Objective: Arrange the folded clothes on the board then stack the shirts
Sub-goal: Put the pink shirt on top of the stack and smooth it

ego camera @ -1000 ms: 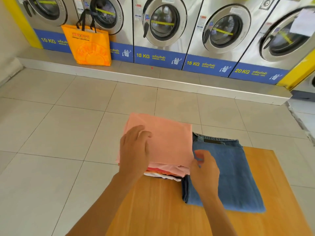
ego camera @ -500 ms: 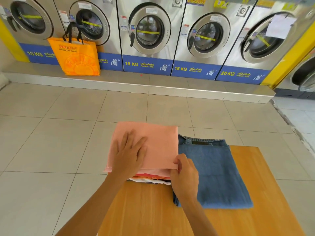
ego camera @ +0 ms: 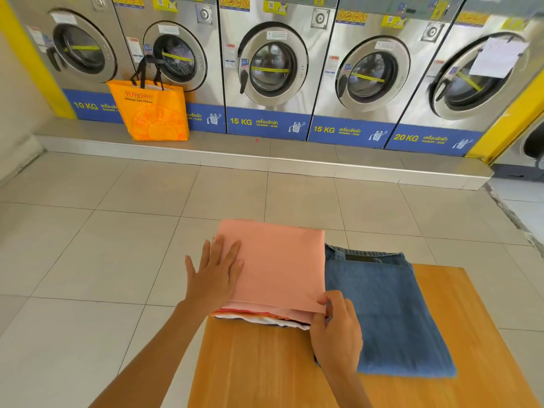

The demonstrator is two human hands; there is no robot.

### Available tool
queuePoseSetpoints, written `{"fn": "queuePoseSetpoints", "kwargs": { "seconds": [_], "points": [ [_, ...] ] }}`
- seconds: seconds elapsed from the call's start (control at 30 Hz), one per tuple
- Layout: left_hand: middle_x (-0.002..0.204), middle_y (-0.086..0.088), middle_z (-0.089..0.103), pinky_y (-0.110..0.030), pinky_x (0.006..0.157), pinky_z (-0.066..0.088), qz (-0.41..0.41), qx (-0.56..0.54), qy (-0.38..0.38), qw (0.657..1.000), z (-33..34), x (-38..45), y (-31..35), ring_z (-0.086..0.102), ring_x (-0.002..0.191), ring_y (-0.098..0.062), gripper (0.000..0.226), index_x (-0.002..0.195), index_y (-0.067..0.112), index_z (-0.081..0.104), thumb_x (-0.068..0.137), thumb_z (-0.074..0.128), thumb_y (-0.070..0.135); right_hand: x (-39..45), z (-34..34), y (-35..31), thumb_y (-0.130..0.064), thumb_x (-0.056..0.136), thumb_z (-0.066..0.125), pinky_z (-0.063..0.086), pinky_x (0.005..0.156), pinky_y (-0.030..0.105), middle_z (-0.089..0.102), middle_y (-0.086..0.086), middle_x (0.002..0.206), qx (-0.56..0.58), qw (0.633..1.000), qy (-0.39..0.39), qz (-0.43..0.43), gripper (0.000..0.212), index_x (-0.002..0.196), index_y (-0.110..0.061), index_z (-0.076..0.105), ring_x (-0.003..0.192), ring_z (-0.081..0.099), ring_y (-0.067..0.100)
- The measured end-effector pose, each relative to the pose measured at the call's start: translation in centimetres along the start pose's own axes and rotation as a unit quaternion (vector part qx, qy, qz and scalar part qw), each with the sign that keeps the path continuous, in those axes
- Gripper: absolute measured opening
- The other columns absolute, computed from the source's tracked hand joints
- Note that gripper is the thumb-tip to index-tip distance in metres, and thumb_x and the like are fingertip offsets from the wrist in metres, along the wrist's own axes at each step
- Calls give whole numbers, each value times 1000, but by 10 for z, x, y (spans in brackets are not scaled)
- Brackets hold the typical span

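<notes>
A stack of folded shirts, topped by a salmon-pink shirt, sits at the far left corner of the wooden board. Edges of white, orange and red shirts show underneath. Folded blue jeans lie right beside the stack. My left hand lies flat with spread fingers on the stack's left edge. My right hand pinches the near right corner of the pink shirt, fingers curled at the stack's side.
The board stands over a tiled floor. A row of steel washing machines lines the back wall on a raised step. An orange shopping bag stands on the step at the left.
The stack of shirts has been squared up beside the jeans. My left hand slid to the stack's left edge; my right hand moved to its near right corner and pinched it.
</notes>
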State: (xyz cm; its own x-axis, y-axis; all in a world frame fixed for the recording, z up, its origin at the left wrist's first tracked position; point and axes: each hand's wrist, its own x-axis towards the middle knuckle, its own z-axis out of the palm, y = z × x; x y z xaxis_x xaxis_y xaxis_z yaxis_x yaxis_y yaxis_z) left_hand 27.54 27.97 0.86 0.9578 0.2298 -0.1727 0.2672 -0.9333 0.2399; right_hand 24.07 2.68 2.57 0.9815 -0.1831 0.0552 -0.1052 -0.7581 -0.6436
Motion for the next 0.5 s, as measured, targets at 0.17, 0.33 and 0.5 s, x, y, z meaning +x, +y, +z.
{"fn": "queuePoseSetpoints", "kwargs": {
  "seconds": [0.17, 0.33, 0.5],
  "points": [
    [164, -2, -19, -62, 116, -6, -8, 47, -40, 998, -12, -2, 7, -15, 152, -29, 62, 155, 37, -10, 97, 4, 55, 11, -3, -2, -1, 84, 54, 38, 43, 29, 50, -11, 67, -13, 1000, -18, -19, 33, 89, -33, 46, 56, 50, 9],
    [165, -5, -15, -64, 117, -3, -5, 48, -42, 998, -17, -4, 12, -15, 151, -31, 57, 157, 30, -1, 105, 19, 42, 28, -45, 10, -12, 95, 61, 43, 55, 15, 62, -16, 76, -14, 977, -209, -48, 33, 94, -45, 56, 66, 57, 3],
    [167, -1, -4, -58, 119, -4, 56, -66, 32, 996, -20, -3, 64, -10, 153, -25, 49, 155, 30, 19, 105, 21, 33, 55, -39, -48, -21, 101, 43, 46, 96, 29, 62, -9, 131, 16, 988, -64, -139, 30, 122, -28, 64, 127, 51, 13]
  ]
}}
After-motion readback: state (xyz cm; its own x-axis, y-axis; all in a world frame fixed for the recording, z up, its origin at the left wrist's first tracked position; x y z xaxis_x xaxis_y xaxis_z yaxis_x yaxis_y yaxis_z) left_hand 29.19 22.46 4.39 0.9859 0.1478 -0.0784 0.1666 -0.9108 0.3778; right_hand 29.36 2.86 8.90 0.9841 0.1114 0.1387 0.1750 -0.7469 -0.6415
